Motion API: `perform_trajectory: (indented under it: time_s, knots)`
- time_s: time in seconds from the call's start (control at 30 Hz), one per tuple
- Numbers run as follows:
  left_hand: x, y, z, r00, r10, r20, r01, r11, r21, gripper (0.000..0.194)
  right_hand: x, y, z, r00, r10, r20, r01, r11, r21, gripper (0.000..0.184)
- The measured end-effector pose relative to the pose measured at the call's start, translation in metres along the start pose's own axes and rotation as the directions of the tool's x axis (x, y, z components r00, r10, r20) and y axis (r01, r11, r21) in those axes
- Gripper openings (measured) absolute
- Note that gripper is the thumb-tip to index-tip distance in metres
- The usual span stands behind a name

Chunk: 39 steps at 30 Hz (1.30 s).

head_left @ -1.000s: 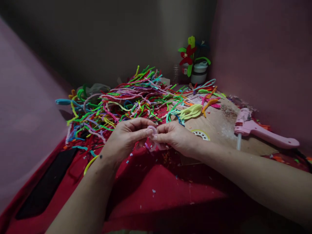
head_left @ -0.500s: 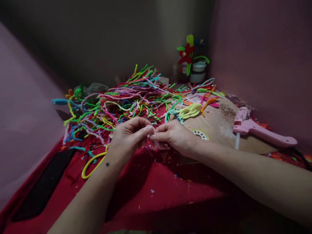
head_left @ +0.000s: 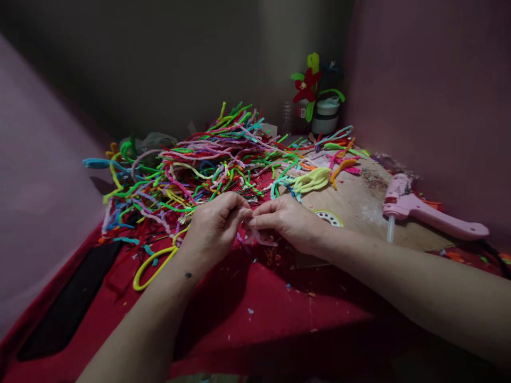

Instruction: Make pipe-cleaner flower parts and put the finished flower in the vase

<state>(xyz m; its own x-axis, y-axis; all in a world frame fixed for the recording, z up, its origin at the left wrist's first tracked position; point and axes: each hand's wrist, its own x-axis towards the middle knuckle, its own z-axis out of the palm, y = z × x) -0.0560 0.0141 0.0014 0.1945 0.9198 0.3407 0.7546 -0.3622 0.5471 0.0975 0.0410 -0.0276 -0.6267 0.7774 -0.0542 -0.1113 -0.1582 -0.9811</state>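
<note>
The pink stem (head_left: 268, 243) is held above the red cloth (head_left: 279, 308), between the fingertips of the left hand (head_left: 215, 221) and right hand (head_left: 289, 221), both pinching it and largely hiding it. It is bent, so no single long axis shows; a loop hangs below the fingertips and one free end points right, slightly near. The pile (head_left: 211, 154) lies far and left, the glue gun (head_left: 423, 210) right.
</note>
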Motion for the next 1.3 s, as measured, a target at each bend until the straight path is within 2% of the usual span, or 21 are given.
perform_trajectory:
  time_s: [0.07, 0.13, 0.23, 0.4, 0.6, 0.77, 0.93, 1.0, 1.13, 1.2, 1.3]
  knots:
    - [0.001, 0.001, 0.001, 0.993, -0.113, 0.018, 0.114, 0.983, -0.145, 0.01, 0.001, 0.001, -0.001, 0.999, -0.023, -0.025, 0.023, 0.999, -0.028, 0.021]
    - [0.002, 0.002, 0.001, 0.969, -0.221, 0.111, 0.246, 0.915, -0.32, 0.012, 0.002, 0.003, -0.002, 0.997, -0.052, -0.052, 0.047, 0.995, -0.083, 0.025]
    - [0.003, 0.003, 0.002, 0.936, -0.301, 0.18, 0.35, 0.821, -0.45, 0.014, 0.003, 0.005, -0.003, 0.994, -0.073, -0.085, 0.057, 0.983, -0.177, 0.025]
    - [0.003, 0.0, 0.003, 0.922, -0.369, 0.117, 0.377, 0.789, -0.486, 0.015, 0.003, 0.006, -0.002, 0.958, -0.154, -0.241, 0.074, 0.948, -0.308, 0.015]
    - [0.003, 0.003, 0.005, 0.907, -0.371, 0.199, 0.42, 0.773, -0.476, 0.016, 0.001, 0.004, 0.0, 0.948, -0.156, -0.278, 0.047, 0.93, -0.363, 0.012]
    - [0.002, 0.011, 0.009, 0.92, -0.378, 0.103, 0.381, 0.802, -0.46, 0.011, 0.0, 0.005, 0.001, 0.932, -0.249, -0.264, 0.126, 0.904, -0.408, 0.012]
    - [-0.002, 0.006, 0.014, 0.936, -0.35, 0.021, 0.332, 0.867, -0.372, 0.011, -0.001, 0.008, 0.005, 0.898, -0.37, -0.238, 0.199, 0.824, -0.531, 0.013]
    - [-0.003, 0.003, 0.015, 0.942, -0.336, 0.025, 0.322, 0.877, -0.357, 0.013, -0.002, 0.008, 0.006, 0.888, -0.398, -0.229, 0.197, 0.781, -0.593, 0.013]
    - [-0.002, 0.005, 0.011, 0.925, -0.357, 0.13, 0.378, 0.839, -0.392, 0.015, -0.005, 0.007, 0.008, 0.872, -0.445, -0.206, 0.202, 0.709, -0.676, 0.013]
    - [-0.001, 0.006, 0.008, 0.911, -0.366, 0.19, 0.412, 0.799, -0.438, 0.014, -0.005, 0.007, 0.009, 0.888, -0.41, -0.207, 0.21, 0.763, -0.612, 0.012]
    - [0.001, 0.004, 0.003, 0.901, -0.319, 0.294, 0.433, 0.707, -0.559, 0.012, -0.004, 0.005, 0.01, 0.944, -0.266, -0.197, 0.19, 0.923, -0.336, 0.01]
